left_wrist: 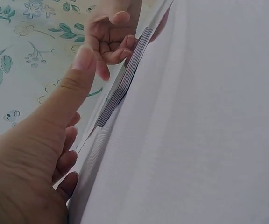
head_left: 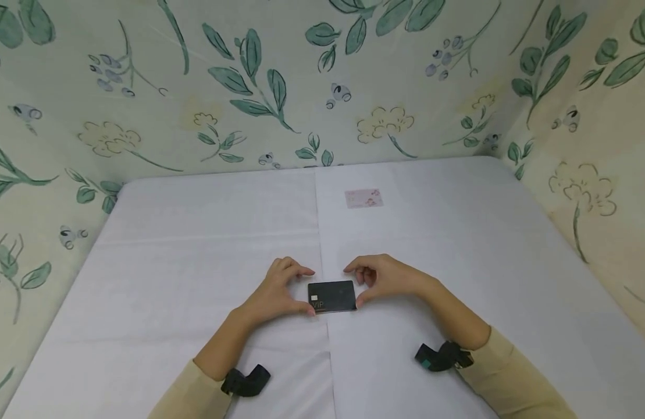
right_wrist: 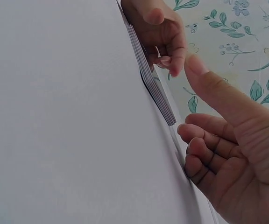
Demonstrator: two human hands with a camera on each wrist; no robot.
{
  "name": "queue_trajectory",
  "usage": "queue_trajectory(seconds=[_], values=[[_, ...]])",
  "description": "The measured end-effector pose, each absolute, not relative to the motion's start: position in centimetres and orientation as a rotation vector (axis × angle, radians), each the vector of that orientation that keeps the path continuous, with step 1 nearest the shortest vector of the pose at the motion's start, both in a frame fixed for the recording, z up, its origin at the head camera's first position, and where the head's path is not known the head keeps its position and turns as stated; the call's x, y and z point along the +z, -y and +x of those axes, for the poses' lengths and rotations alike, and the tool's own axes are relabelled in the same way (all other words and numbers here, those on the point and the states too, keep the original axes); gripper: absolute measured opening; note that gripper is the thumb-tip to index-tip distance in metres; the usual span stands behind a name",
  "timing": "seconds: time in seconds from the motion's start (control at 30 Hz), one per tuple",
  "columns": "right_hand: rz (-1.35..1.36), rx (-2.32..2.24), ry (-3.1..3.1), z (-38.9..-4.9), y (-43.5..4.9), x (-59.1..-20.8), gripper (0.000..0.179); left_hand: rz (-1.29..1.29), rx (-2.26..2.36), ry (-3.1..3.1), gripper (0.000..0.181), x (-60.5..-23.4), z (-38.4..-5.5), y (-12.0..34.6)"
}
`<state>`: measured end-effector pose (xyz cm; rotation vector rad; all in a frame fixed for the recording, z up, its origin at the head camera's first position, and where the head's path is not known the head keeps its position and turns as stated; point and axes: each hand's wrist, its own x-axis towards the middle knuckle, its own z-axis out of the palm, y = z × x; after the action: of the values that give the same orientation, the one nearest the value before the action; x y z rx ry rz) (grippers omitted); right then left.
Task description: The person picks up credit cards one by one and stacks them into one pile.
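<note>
A black card marked VIP (head_left: 332, 297) lies on the white cloth between the two hands. From the side, the left wrist view shows it to be the top of a neat stack of cards (left_wrist: 125, 79), whose layered edges also show as a stack (right_wrist: 151, 77) in the right wrist view. My left hand (head_left: 280, 291) is at the stack's left side, thumb tip right at the near left corner, fingers spread apart. At the other end, my right hand (head_left: 387, 276) has its thumb by the near right corner and its fingers loosely bent. Neither hand grips the cards.
Farther back on the white-covered table (head_left: 196, 279) lies a single pink card (head_left: 364, 198). Leaf-and-flower patterned fabric (head_left: 280, 139) rises behind the table and along both sides. Each wrist wears a black camera mount (head_left: 246, 381).
</note>
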<state>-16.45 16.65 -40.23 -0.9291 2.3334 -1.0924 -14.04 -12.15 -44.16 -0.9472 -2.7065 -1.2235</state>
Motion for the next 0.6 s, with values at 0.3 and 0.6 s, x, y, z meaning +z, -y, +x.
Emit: queue_trajectory(seconds=[0.3, 0.6], values=[[-0.972, -1.139, -2.327, -17.1, -17.1, -40.1, 0.070, -0.881, -1.347, 2.650, 0.076, -43.0, -14.3, 12.4], [-0.937, -1.214, -2.449, -18.3, -17.7, -39.0, 0.068, -0.902, -1.292, 2.617, 0.081, -41.3, -15.8, 11.6]])
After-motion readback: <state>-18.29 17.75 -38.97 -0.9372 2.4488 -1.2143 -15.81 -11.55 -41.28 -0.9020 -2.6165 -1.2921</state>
